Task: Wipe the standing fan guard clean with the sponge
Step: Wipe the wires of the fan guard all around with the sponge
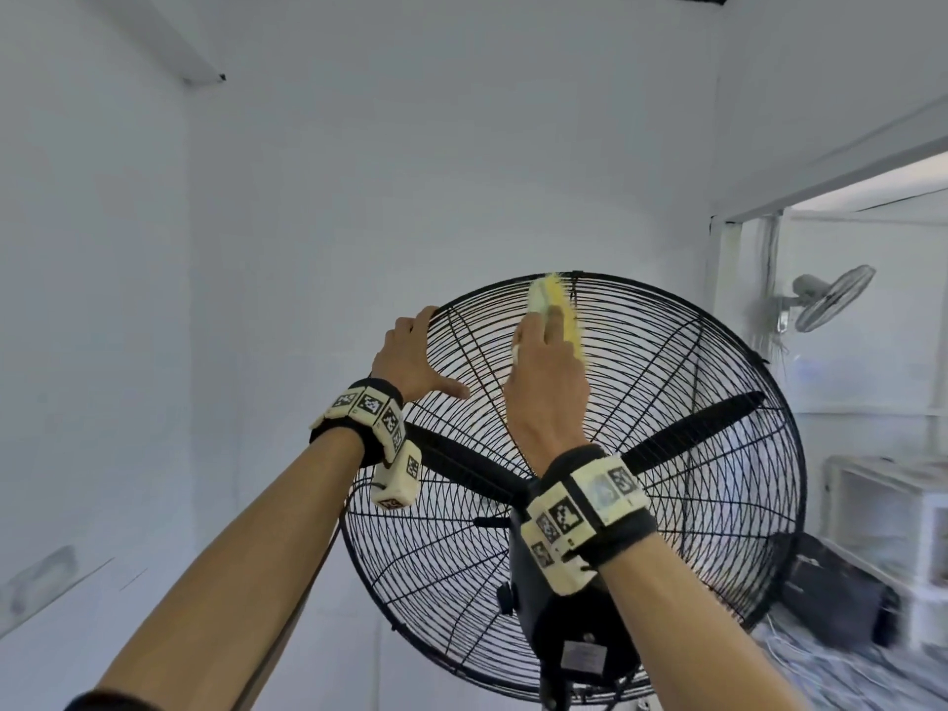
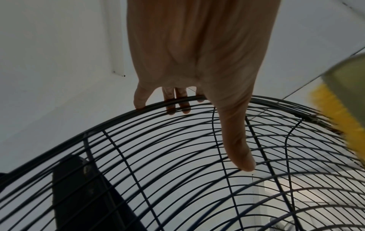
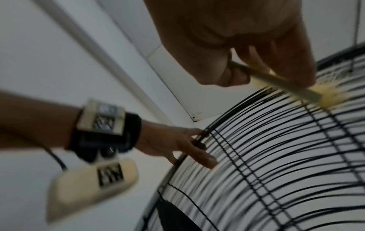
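**dusty_fan:** Yellow sponge pinched in your right hand, fingers curled round it; it's pressed on the black wire fan guard just under the top rim.

**gridwatcher:** yep; and your left hand has its fingers hooked over the guard's upper-left rim, thumb laid flat across the wires; so it's gripping the guard.

**dusty_fan:** black blades sit behind the wires; white wall past that; a second fan is mounted off to the right.
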